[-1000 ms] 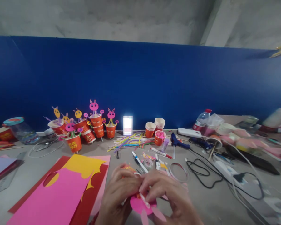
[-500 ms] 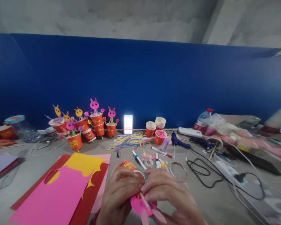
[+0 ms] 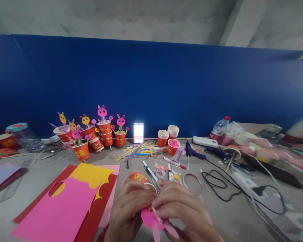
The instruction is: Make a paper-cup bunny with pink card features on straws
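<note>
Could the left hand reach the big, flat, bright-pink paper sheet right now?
Probably yes: the bright-pink paper sheet lies to the left of the left hand, with nothing standing between, though that hand seems busy with the orange-red paper cup.

A blue partition (image 3: pixel 151 77) stands at the back of the grey bench (image 3: pixel 229 218), with concrete (image 3: pixel 141 20) above it; to the right, a red-capped bottle (image 3: pixel 219 129) stands just beside a flat white device (image 3: pixel 205 142), a black plug (image 3: pixel 259 191) sits in a white power strip (image 3: pixel 243 181), and a blue-lidded clear jar (image 3: pixel 29 140) is far left
</note>
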